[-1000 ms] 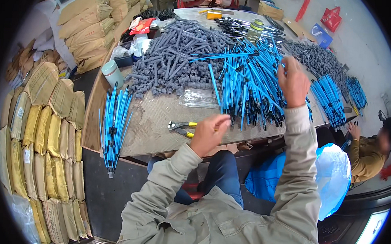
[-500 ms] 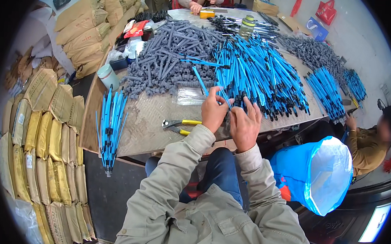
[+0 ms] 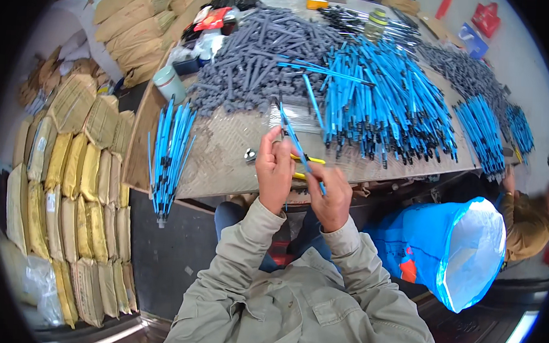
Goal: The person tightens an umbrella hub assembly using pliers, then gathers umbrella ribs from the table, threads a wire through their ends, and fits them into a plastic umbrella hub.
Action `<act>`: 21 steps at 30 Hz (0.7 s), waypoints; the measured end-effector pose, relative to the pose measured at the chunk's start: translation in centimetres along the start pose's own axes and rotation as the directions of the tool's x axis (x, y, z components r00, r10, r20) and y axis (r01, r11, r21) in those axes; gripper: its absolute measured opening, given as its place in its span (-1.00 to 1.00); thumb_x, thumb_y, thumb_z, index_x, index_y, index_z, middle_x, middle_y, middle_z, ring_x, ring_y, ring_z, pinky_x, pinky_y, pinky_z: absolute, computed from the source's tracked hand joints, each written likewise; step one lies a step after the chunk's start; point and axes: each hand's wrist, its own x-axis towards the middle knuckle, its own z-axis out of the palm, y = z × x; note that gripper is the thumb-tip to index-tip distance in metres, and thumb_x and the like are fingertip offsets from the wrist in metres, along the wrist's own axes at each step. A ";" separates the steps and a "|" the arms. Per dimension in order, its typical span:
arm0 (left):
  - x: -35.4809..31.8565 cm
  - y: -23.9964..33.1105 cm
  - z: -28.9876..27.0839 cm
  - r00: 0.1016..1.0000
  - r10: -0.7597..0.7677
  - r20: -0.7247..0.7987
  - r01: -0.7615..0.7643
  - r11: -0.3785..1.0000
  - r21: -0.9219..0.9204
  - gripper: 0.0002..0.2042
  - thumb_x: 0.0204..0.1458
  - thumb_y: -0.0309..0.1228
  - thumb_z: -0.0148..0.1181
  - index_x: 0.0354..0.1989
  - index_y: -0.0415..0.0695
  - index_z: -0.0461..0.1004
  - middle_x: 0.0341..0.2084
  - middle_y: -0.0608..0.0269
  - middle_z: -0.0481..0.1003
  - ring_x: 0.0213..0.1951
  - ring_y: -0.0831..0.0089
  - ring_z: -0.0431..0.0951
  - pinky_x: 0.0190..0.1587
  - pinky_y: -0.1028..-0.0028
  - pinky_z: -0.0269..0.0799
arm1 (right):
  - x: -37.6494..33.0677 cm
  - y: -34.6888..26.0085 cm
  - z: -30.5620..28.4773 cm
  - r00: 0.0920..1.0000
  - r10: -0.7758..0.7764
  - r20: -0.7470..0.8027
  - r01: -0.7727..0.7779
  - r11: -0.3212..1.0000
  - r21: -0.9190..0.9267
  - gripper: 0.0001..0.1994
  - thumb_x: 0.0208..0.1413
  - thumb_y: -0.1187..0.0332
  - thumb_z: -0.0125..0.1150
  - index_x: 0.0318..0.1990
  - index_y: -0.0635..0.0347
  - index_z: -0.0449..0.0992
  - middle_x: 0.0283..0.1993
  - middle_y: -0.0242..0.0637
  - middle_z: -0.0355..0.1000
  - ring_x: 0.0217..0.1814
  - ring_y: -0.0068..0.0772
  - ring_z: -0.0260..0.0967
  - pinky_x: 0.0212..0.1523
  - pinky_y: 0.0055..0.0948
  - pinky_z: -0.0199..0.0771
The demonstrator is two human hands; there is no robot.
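Observation:
A thin blue rod with black fittings (image 3: 295, 135) slants over the near edge of the table, its upper end pointing away from me. My right hand (image 3: 330, 197) pinches its lower part between thumb and fingers. Beside the rod, my left hand (image 3: 274, 171) is closed, its thumb and index finger drawn together. Something small and dark shows at those fingertips, too blurred to name. Behind the hands lie end-cutting pliers with yellow handles (image 3: 312, 159), partly covered by my left hand. A clear tray of thin metal pins (image 3: 301, 116) rests just beyond.
Grey plastic parts (image 3: 248, 66) are heaped at the back, beside a big pile of blue rods (image 3: 388, 97). Another rod bundle (image 3: 166, 157) overhangs the table's left edge near a pale cup (image 3: 168, 81). A blue bag (image 3: 418, 248) stands at right, near another person's sleeve (image 3: 526, 228).
Both hands have come nearer to me and left, with the blue rod now visible between them. The view has shifted; the person across the table has left the picture.

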 end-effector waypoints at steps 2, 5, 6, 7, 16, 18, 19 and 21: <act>0.1 0.2 -0.6 0.998 0.023 -0.054 -0.027 0.997 -0.074 -0.84 0.17 -0.40 -0.01 -0.15 -0.18 0.38 -0.59 0.42 0.38 -0.60 0.77 0.25 -0.57 0.70 0.16 | -0.5 -0.7 2.0 0.995 -0.096 0.040 0.098 0.995 -0.038 -0.81 -0.11 0.51 0.25 -0.28 0.24 0.46 -0.41 -0.19 0.43 -0.41 -0.18 0.40 -0.41 -0.36 0.38; 0.3 0.1 -2.7 0.988 0.106 -0.110 -0.089 0.985 0.147 -0.83 0.18 -0.39 -0.03 -0.13 -0.16 0.37 -0.62 0.43 0.35 -0.62 0.76 0.21 -0.59 0.70 0.10 | 0.6 -1.5 2.7 0.967 -0.171 0.189 0.174 0.985 0.000 -0.83 -0.09 0.46 0.24 -0.28 0.21 0.48 -0.43 -0.20 0.43 -0.45 -0.18 0.39 -0.44 -0.33 0.37; 0.4 0.5 -3.6 0.986 0.114 -0.118 -0.097 0.985 0.145 -0.83 0.18 -0.39 -0.03 -0.13 -0.16 0.37 -0.62 0.43 0.35 -0.62 0.76 0.21 -0.59 0.70 0.10 | 1.3 -1.9 2.7 0.930 -0.192 0.313 0.184 0.981 0.055 -0.85 -0.07 0.43 0.23 -0.29 0.19 0.49 -0.44 -0.21 0.43 -0.47 -0.17 0.39 -0.46 -0.32 0.37; 0.6 1.3 -4.7 0.987 0.090 -0.136 -0.074 0.990 0.124 -0.83 0.17 -0.38 -0.02 -0.12 -0.15 0.36 -0.62 0.43 0.35 -0.63 0.76 0.21 -0.59 0.70 0.09 | 1.9 -2.0 3.0 0.878 -0.212 0.429 0.186 0.977 0.104 -0.86 -0.05 0.40 0.21 -0.30 0.17 0.50 -0.45 -0.22 0.42 -0.48 -0.17 0.39 -0.47 -0.30 0.36; 0.0 3.8 -6.2 0.985 -0.134 -0.112 0.090 0.939 -0.331 -0.81 0.16 -0.37 -0.02 -0.08 -0.14 0.34 -0.68 0.39 0.33 -0.69 0.70 0.19 -0.64 0.67 0.04 | 20.1 16.6 3.9 0.874 -0.034 0.485 0.442 0.474 -0.762 -0.88 -0.01 0.25 0.15 -0.31 -0.03 0.46 -0.43 -0.32 0.45 -0.39 -0.25 0.46 -0.50 -0.27 0.41; -0.7 4.7 -7.6 0.981 -0.148 -0.122 0.097 0.931 -0.351 -0.80 0.17 -0.37 -0.03 -0.09 -0.14 0.34 -0.68 0.38 0.33 -0.70 0.69 0.19 -0.65 0.66 0.05 | 20.2 12.7 3.9 0.892 -0.052 0.450 0.414 0.497 -0.763 -0.90 0.00 0.25 0.14 -0.33 -0.03 0.45 -0.42 -0.32 0.45 -0.40 -0.24 0.46 -0.51 -0.28 0.41; -1.2 5.1 -8.0 0.985 -0.172 0.001 0.157 0.893 -0.423 -0.80 0.18 -0.36 -0.04 -0.08 -0.15 0.34 -0.65 0.34 0.37 -0.69 0.68 0.21 -0.65 0.65 0.06 | 19.9 10.1 2.5 0.915 -0.044 0.400 0.367 0.500 -0.785 -0.91 0.02 0.25 0.13 -0.34 -0.02 0.45 -0.41 -0.32 0.45 -0.41 -0.24 0.47 -0.52 -0.29 0.41; -1.7 5.5 -8.2 0.944 -0.188 0.272 0.310 0.790 -0.529 -0.78 0.20 -0.33 -0.07 -0.08 -0.16 0.33 -0.58 0.27 0.45 -0.68 0.66 0.26 -0.67 0.65 0.08 | 19.0 6.4 -1.9 0.921 -0.217 0.324 0.388 0.595 -0.704 -0.92 0.02 0.28 0.13 -0.33 -0.01 0.47 -0.39 -0.31 0.46 -0.48 -0.22 0.45 -0.56 -0.30 0.38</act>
